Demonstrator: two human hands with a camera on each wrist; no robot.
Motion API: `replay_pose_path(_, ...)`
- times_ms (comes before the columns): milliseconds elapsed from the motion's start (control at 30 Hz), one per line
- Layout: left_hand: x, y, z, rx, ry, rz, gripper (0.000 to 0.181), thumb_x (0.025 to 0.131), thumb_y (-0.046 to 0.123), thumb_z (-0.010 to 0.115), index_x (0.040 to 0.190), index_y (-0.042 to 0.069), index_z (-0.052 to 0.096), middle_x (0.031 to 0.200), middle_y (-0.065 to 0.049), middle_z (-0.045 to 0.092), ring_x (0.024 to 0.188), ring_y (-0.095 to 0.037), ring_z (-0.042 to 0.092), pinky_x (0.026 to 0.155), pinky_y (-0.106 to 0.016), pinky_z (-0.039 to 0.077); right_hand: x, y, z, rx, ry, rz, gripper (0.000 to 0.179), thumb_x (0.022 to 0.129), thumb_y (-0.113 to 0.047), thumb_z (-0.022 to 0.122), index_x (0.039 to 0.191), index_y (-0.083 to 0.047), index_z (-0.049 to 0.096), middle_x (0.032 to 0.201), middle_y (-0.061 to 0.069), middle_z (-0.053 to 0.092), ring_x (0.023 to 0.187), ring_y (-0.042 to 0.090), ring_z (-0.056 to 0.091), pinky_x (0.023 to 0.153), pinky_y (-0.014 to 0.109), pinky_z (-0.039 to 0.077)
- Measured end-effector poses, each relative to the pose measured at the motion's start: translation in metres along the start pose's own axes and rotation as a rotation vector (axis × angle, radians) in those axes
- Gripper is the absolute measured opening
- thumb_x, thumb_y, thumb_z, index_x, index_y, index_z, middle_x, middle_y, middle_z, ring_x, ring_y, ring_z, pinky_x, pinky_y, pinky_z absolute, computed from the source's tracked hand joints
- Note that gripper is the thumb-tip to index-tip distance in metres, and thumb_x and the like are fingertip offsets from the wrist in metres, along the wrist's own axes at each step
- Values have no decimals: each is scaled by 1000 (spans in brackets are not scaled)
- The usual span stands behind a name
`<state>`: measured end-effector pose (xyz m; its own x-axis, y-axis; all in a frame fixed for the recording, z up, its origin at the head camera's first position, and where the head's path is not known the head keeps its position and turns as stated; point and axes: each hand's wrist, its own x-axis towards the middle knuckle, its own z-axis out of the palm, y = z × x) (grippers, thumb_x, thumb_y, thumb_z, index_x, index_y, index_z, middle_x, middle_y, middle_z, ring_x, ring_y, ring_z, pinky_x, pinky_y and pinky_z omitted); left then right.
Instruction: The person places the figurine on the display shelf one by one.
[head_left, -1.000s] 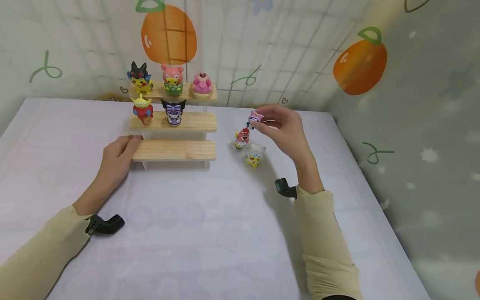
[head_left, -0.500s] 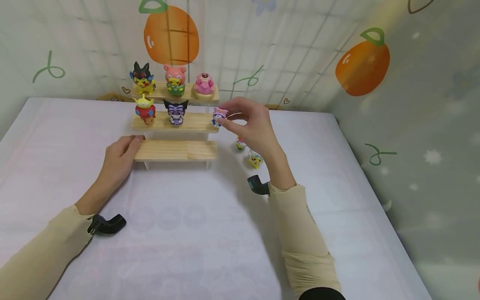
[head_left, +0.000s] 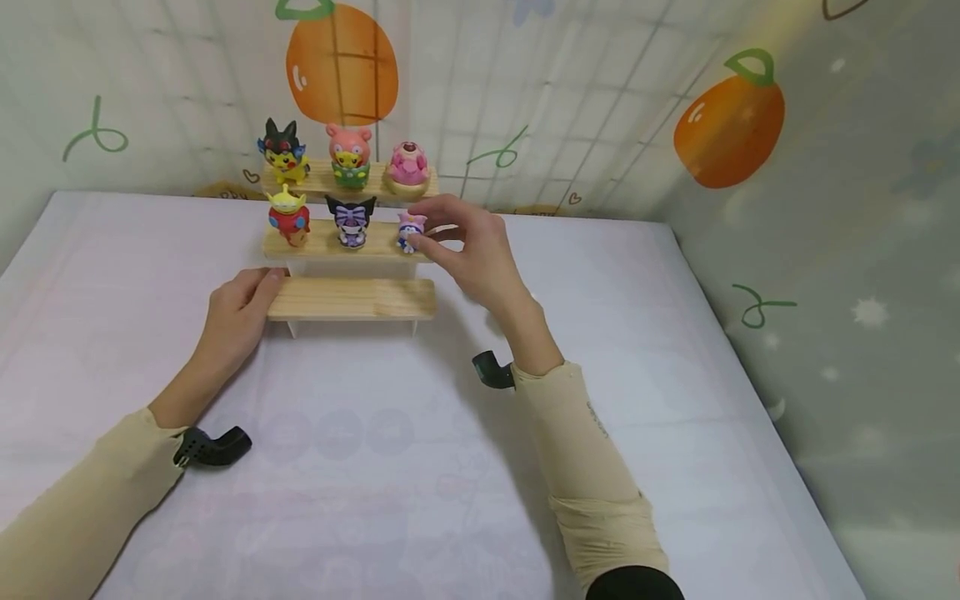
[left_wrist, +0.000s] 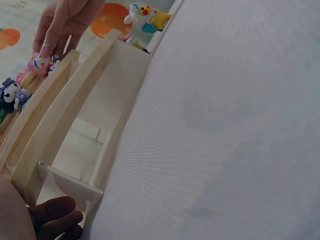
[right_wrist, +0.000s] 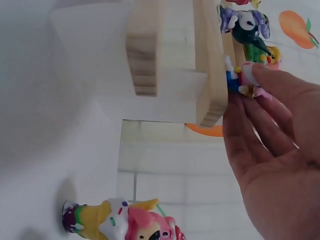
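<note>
A small pink, white and blue figurine (head_left: 409,232) is pinched between the thumb and fingers of my right hand (head_left: 472,250), upright at the right end of the middle shelf. The right wrist view shows the figurine (right_wrist: 246,75) against the board. My left hand (head_left: 238,310) holds the left end of the lowest shelf of a three-step wooden display stand (head_left: 352,298). In the left wrist view, the left hand's curled fingers (left_wrist: 55,212) are under that board. A purple-and-black figurine (head_left: 351,223) and a red figurine with a yellow head (head_left: 289,217) share the middle shelf.
On the top shelf stand a black-eared yellow figurine (head_left: 283,155), a pink-hooded one (head_left: 349,157) and a pink one (head_left: 407,170). Right of the stand, a white-and-yellow figurine (left_wrist: 147,19) and a pink-headed one (right_wrist: 120,220) stand on the white-covered table (head_left: 360,500). A patterned curtain hangs behind.
My right hand has carried the pink-and-white figurine leftward from beside the loose figurines to the middle shelf's right end. The left hand keeps its hold on the stand.
</note>
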<state>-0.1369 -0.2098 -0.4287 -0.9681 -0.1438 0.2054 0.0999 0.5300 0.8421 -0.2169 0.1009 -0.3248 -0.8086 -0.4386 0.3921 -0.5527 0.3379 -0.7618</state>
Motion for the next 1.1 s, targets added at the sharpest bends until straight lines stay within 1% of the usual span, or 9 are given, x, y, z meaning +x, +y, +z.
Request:
replay_pose_path(200, -1, 1, 0, -4, -4, -8, 51, 112, 38, 46, 133, -2, 68, 137, -26, 67, 131, -39, 61, 107, -55, 43, -2, 4, 2, 15, -10, 14, 37, 91, -11, 84, 126, -8, 72, 119, 7, 77, 102, 18, 73, 94, 32, 59)
replay_pose_path(367, -1, 1, -1, 3, -3, -4, 51, 112, 38, 46, 133, -3, 68, 136, -27, 67, 130, -40, 61, 106, -56, 43, -2, 6, 5, 15, 4, 0, 39, 89, -5, 84, 127, -6, 71, 119, 9, 77, 101, 18, 73, 93, 28, 59)
replay_pose_path(500, 0, 2, -1, 5, -7, -3, 51, 112, 37, 45, 133, -3, 68, 137, -27, 67, 131, -41, 60, 107, -57, 43, -1, 7, 7, 18, 24, 1, 40, 89, -1, 83, 127, -4, 70, 116, 12, 77, 101, 19, 73, 93, 26, 58)
replay_pose_path(633, 0, 3, -1, 7, -10, -7, 52, 112, 38, 44, 134, -3, 67, 137, -27, 66, 131, -41, 60, 107, -57, 43, -1, 7, 9, 24, 36, -2, 40, 89, 0, 82, 127, -3, 70, 114, 13, 77, 102, 20, 74, 93, 25, 58)
replay_pose_path(767, -1, 2, -1, 2, -7, -11, 52, 112, 38, 45, 133, -3, 67, 137, -26, 66, 131, -41, 60, 107, -57, 43, -2, 5, 8, 30, 35, 6, 41, 89, -3, 84, 127, -4, 70, 114, 12, 77, 103, 20, 74, 94, 26, 58)
replay_pose_path(867, -1, 1, -1, -6, -9, -9, 52, 112, 38, 44, 133, -4, 67, 138, -27, 66, 131, -41, 60, 107, -57, 43, -3, 7, 3, 55, 41, 19, 41, 89, -7, 85, 127, -4, 71, 116, 10, 76, 103, 21, 74, 94, 28, 59)
replay_pose_path(967, -1, 1, -1, -10, -9, -4, 52, 112, 38, 45, 133, -4, 67, 137, -27, 67, 131, -40, 61, 108, -56, 43, -7, 8, -7, 94, 54, 38, 40, 90, -10, 85, 127, -4, 71, 120, 11, 75, 106, 23, 73, 97, 33, 58)
replay_pose_path(1033, -1, 1, 0, -8, -5, -5, 51, 112, 38, 45, 133, -3, 68, 137, -26, 67, 130, -39, 61, 108, -56, 43, -10, 6, -16, 107, 64, 55, 38, 91, -10, 83, 126, -3, 71, 123, 14, 73, 109, 27, 72, 100, 37, 58)
replay_pose_path(1100, 0, 1, 0, -11, -9, -6, 52, 112, 38, 45, 133, -4, 67, 137, -26, 67, 130, -40, 61, 108, -55, 43, -13, 0, -28, 99, 84, 76, 37, 92, -8, 82, 126, 0, 70, 125, 18, 72, 112, 30, 71, 102, 40, 57)
